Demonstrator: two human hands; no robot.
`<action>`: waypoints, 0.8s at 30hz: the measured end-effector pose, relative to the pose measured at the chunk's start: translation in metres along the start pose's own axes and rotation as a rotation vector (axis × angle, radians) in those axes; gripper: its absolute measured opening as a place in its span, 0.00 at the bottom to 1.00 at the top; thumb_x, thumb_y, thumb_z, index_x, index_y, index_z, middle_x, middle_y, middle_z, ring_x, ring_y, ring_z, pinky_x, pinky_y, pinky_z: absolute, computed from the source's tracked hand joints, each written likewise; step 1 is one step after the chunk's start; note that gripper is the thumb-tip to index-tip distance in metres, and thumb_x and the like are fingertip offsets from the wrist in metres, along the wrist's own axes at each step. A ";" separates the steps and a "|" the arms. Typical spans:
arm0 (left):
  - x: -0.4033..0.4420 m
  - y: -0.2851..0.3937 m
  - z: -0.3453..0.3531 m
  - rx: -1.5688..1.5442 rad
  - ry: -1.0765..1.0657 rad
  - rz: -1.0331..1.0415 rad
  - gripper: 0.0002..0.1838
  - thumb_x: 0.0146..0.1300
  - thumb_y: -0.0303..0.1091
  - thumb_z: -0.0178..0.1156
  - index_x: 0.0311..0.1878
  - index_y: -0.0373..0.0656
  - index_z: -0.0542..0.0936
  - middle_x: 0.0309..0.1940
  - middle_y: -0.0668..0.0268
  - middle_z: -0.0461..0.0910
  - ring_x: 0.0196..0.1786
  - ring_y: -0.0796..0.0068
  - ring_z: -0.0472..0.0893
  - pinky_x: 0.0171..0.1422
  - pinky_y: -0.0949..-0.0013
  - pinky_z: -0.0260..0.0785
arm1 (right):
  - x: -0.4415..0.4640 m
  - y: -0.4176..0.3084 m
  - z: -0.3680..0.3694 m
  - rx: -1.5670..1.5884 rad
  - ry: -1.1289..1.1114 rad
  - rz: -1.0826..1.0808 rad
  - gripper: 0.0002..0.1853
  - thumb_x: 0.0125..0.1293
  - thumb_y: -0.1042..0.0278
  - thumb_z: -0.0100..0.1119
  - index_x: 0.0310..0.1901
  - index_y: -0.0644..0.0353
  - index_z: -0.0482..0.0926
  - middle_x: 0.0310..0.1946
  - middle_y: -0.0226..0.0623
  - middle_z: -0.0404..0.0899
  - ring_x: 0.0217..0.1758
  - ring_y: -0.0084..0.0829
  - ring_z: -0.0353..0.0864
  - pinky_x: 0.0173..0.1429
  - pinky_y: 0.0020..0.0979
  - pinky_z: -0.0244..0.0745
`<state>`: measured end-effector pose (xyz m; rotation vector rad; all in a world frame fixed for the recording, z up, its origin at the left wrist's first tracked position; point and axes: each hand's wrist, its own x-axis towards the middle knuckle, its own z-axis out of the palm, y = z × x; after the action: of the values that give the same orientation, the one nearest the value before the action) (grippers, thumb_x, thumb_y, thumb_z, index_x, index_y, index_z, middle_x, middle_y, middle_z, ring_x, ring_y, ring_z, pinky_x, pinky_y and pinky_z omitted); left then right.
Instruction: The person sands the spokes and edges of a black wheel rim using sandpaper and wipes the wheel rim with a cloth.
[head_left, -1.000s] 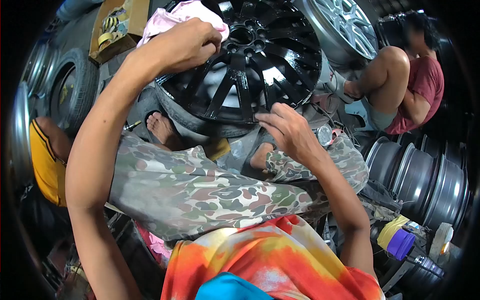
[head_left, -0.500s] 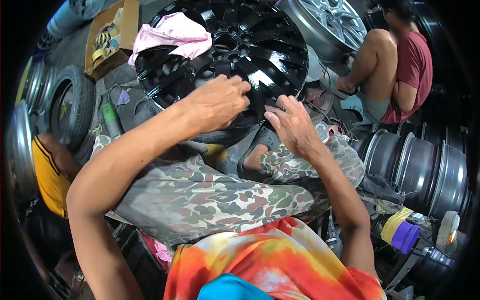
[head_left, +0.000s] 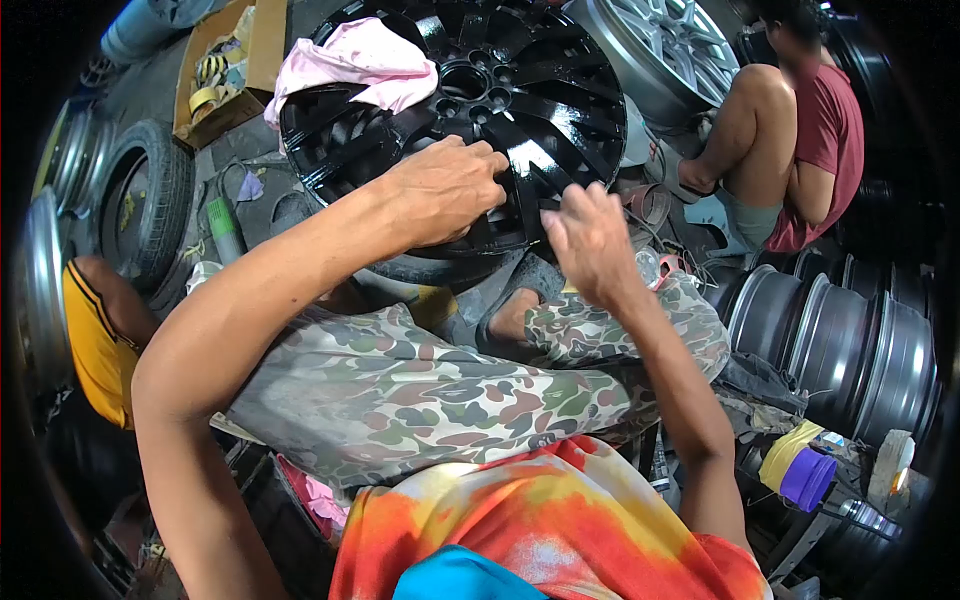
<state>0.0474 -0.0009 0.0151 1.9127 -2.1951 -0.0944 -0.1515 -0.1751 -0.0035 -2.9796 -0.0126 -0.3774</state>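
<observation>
A glossy black alloy wheel [head_left: 560,110] lies face up in front of my knees, on top of a tire. My left hand [head_left: 450,190] rests over its near spokes with the fingers curled down; what the fingertips hold, if anything, is hidden. At the near right edge of the wheel, my right hand [head_left: 592,245] is closed, thumb toward the fingers, its tips slightly blurred. I cannot make out anything in that grip. A pink cloth [head_left: 350,65] is draped across the wheel's far left side, apart from both hands.
A silver wheel [head_left: 660,50] stands behind on the right, near a seated person in a red shirt [head_left: 830,140]. More wheels [head_left: 830,330] are lined up at right. On the left are a cardboard box [head_left: 265,50], a tire [head_left: 165,210], a green-grey tool [head_left: 224,228] and a person's yellow shorts [head_left: 95,350].
My right hand has lifted slightly away from the wheel's edge and its fingers have curled in. My left hand stays on the spokes. The view has shifted a little.
</observation>
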 end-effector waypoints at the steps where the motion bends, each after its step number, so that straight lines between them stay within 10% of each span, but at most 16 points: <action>1: 0.001 -0.001 0.000 -0.022 -0.006 -0.013 0.09 0.58 0.27 0.68 0.43 0.41 0.88 0.49 0.59 0.82 0.57 0.59 0.82 0.60 0.56 0.76 | -0.004 -0.002 -0.002 0.001 0.002 -0.001 0.14 0.75 0.64 0.59 0.36 0.62 0.89 0.37 0.35 0.73 0.45 0.37 0.71 0.48 0.42 0.65; 24: -0.006 -0.033 -0.049 -0.155 0.036 -0.192 0.08 0.65 0.26 0.60 0.42 0.35 0.86 0.45 0.53 0.81 0.49 0.48 0.84 0.56 0.49 0.77 | -0.011 0.016 -0.015 -0.091 0.124 -0.001 0.09 0.68 0.67 0.68 0.32 0.62 0.85 0.37 0.35 0.75 0.43 0.37 0.73 0.46 0.41 0.66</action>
<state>0.0902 0.0053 0.0556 2.0149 -1.9161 -0.2517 -0.1653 -0.1932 0.0061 -3.0395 0.0163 -0.5777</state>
